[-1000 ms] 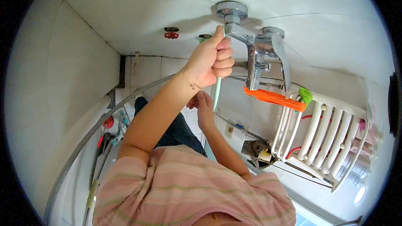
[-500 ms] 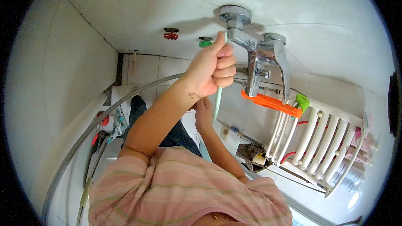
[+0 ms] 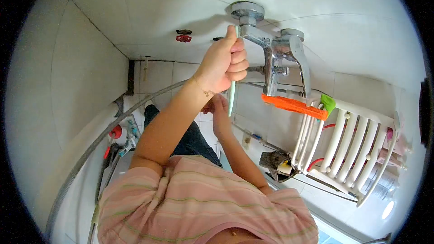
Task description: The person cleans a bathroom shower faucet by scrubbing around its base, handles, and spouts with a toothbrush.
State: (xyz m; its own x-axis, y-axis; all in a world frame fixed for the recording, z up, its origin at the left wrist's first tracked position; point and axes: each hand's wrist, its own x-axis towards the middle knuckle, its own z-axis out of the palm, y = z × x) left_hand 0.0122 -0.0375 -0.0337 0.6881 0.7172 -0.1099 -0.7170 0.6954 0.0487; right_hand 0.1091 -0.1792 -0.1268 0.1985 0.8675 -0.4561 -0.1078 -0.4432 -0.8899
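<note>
My left hand (image 3: 227, 61) is closed around a thin pale green brush (image 3: 232, 99), thumb up along its top end. The brush's upper tip is right beside the body of the chrome faucet (image 3: 272, 47); whether they touch is unclear. Below my left wrist, my right hand (image 3: 220, 107) has its fingers drawn together and partly hidden, and I cannot make out what they hold, if anything. A bracelet (image 3: 204, 91) circles the left wrist.
An orange cloth (image 3: 294, 106) and a green one hang on a white rack (image 3: 346, 147). A grey hose (image 3: 86, 153) curves along the left. A red valve (image 3: 183, 38) is on the wall. Dark trousers show below my hands, and a dark pouch (image 3: 273, 160) hangs near the rack.
The view has shifted slightly back and forth. My left hand keeps its grip on the brush beside the faucet, with only slight movement. The green valve is now mostly hidden behind that hand.
</note>
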